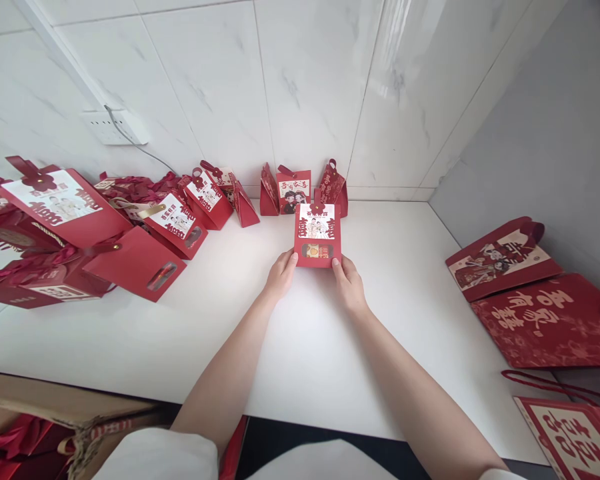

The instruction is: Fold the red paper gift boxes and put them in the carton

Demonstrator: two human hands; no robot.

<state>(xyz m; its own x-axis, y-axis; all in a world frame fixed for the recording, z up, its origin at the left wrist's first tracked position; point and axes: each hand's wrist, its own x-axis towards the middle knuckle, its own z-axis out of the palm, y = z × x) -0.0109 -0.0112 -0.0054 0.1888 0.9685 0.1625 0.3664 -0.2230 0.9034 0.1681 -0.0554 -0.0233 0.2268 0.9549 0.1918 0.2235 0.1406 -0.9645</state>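
A small red gift box with a printed cartoon couple and a little window stands on the white table, a bit in front of the back wall. My left hand grips its lower left corner, fingers curled against it. My right hand grips its lower right corner the same way. Both arms reach forward from the near edge.
Three small red boxes stand at the wall behind it. More red gift boxes are piled along the left, large ones at far left. Flat red bags lie at right. A cardboard carton sits below the table's near left edge.
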